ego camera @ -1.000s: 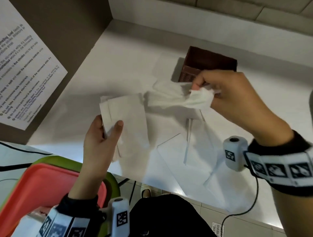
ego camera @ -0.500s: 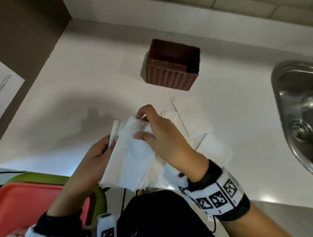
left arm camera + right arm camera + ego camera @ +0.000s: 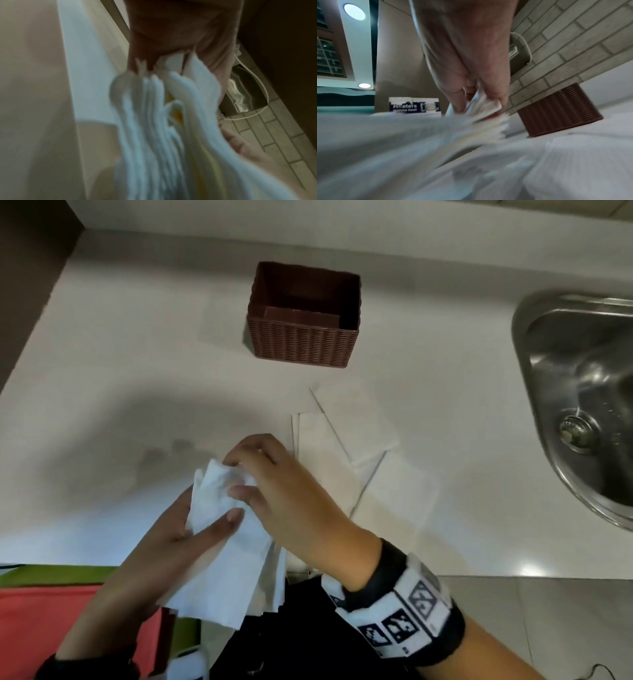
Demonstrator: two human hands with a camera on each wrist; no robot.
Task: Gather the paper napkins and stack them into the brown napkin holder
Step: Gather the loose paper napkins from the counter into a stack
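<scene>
The right hand [image 3: 467, 75] pinched the top edge of a blurred napkin stack [image 3: 481, 116]. Behind it to the right, the brown holder [image 3: 559, 111] stood on the counter [image 3: 611, 86] against a brick wall [image 3: 573, 40].

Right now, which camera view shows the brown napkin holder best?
The head view: the brown napkin holder is seen whole from above on the counter, its open inside visible with no napkins showing. The right wrist view shows only one ribbed side wall. The left wrist view does not show it.
</scene>
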